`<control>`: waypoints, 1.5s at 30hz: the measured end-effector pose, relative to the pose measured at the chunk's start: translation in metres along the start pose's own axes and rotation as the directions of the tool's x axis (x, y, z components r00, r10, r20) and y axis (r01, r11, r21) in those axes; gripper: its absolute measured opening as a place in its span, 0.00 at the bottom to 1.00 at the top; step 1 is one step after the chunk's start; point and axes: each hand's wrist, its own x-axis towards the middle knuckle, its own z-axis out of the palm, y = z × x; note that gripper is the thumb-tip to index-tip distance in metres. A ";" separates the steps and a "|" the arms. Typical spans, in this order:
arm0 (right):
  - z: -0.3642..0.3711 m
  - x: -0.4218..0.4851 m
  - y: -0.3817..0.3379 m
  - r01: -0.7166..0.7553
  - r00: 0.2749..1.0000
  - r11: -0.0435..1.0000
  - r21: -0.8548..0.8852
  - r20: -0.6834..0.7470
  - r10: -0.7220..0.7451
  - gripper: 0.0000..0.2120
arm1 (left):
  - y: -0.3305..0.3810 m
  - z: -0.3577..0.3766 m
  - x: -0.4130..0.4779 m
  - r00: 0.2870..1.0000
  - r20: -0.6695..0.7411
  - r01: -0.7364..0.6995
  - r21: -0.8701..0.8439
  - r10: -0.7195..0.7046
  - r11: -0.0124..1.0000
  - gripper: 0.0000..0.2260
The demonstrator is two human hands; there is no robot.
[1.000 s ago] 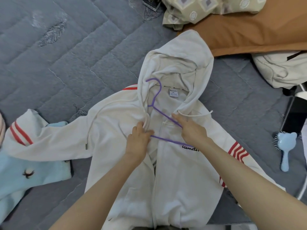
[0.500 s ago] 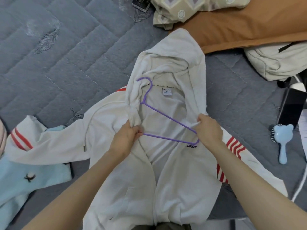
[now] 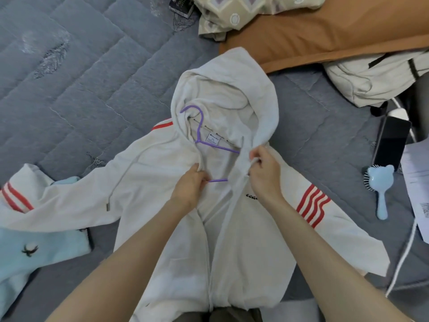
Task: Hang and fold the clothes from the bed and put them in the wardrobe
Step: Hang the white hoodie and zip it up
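A white zip hoodie [image 3: 162, 182] with red sleeve stripes lies face up on the grey quilted bed [image 3: 81, 77]. A purple wire hanger [image 3: 201, 133] sits inside its neck, hook up against the hood, both shoulders tucked under the fabric. My left hand [image 3: 189, 189] grips the left front edge by the hanger's lower bar. My right hand [image 3: 263, 168] pinches the right front edge at the collar and holds it over the hanger's right arm.
A light blue garment [image 3: 30, 249] lies at the left under the hoodie sleeve. An orange pillow [image 3: 325, 36], a patterned cloth [image 3: 243, 12] and a cream jacket [image 3: 371, 77] lie at the top right. A phone [image 3: 392, 140], a blue hairbrush [image 3: 379, 189] and papers [image 3: 417, 182] sit at the right.
My right hand pulled the right front panel inward over the hanger's right arm, so that arm is now covered. My left hand stayed on the left edge. The view shifted slightly.
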 end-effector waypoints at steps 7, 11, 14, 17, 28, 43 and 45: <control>0.011 -0.014 0.016 -0.110 0.922 0.992 -0.059 0.366 0.124 0.31 | -0.016 -0.003 -0.059 0.969 -0.153 0.110 -0.429 -0.192 0.896 0.19; 0.002 -0.049 0.036 -0.239 0.918 0.960 -0.142 0.289 0.271 0.15 | -0.029 0.008 -0.116 0.924 -0.128 0.261 -0.480 -0.361 0.837 0.15; 0.000 -0.088 0.052 -0.279 0.884 0.939 -0.200 0.330 0.333 0.11 | -0.036 0.028 -0.160 0.919 -0.094 0.291 -0.489 -0.382 0.822 0.14; 0.006 -0.131 0.073 -0.301 0.864 0.928 -0.219 0.349 0.363 0.09 | -0.042 0.055 -0.197 0.923 -0.035 0.326 -0.456 -0.383 0.828 0.15; 0.067 -0.253 0.173 -0.132 0.926 0.894 -0.428 0.268 0.265 0.19 | -0.080 0.147 -0.269 0.952 -0.093 0.295 0.045 -0.290 0.954 0.34; 0.051 -0.248 0.114 -0.073 0.992 0.991 -0.114 0.094 0.084 0.08 | -0.092 0.077 -0.238 0.872 -0.407 0.149 -0.308 -0.271 0.940 0.07; 0.053 -0.227 0.091 -0.059 0.998 0.998 0.029 0.012 0.059 0.09 | -0.090 0.049 -0.218 0.842 -0.464 0.119 -0.340 -0.277 0.933 0.06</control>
